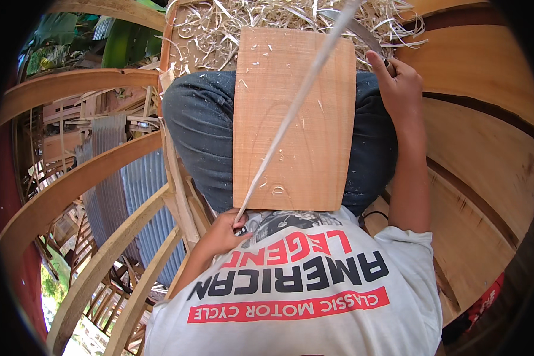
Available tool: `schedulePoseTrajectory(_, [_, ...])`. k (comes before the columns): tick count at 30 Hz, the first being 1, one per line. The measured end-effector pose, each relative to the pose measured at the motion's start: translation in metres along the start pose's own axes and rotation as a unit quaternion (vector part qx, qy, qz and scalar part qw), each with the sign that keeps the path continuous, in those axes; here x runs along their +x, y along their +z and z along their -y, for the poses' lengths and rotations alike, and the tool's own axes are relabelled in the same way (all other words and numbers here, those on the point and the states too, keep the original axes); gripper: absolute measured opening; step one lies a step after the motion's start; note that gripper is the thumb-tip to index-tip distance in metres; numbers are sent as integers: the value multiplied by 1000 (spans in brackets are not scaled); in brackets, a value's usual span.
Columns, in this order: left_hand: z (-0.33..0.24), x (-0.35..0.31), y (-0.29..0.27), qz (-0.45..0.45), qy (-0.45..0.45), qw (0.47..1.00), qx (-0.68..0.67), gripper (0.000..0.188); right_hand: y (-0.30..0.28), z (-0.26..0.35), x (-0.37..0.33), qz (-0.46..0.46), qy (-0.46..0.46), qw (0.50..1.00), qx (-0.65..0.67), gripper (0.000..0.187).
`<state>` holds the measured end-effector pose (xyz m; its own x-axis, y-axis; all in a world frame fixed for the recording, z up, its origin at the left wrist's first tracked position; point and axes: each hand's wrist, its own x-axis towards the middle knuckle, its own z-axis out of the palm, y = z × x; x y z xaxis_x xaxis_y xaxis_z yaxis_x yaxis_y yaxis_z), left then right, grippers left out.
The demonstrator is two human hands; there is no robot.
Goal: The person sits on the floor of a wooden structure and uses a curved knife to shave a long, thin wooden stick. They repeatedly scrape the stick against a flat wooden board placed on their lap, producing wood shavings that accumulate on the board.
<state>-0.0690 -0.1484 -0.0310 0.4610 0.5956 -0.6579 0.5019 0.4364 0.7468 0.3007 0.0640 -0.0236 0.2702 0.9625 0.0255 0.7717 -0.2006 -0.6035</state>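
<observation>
A flat, light-brown wooden board [314,157] lies across my lap. My left hand [221,235] is closed on the lower end of a long, thin, pale strip [288,118], close to my shirt at the board's near left corner. The strip slants up over the board and leaves the view at the top. Beyond the board's far right corner, my right hand [402,89] grips the dark handle of a curved knife [365,34]. Its blade points left and passes behind the strip; whether the two touch I cannot tell. Small shavings dot the board.
A heap of pale, curly shavings [213,29] spreads beyond the board. Wide wooden planks [474,142] with dark gaps lie to the right. On the left, wooden rails [95,178] border the seat, with corrugated sheets [154,196] and scattered wood past them.
</observation>
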Motion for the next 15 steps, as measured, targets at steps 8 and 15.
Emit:
schedulePoseTrajectory(8, [-26, 7, 5, 22, 31, 984, 177, 45, -28, 6, -39, 73, 193, 933, 295, 57])
schedulePoseTrajectory(15, [-24, 14, 27, -85, 86, 978, 171, 28, -45, 26, -136, 202, 247, 923, 215, 35])
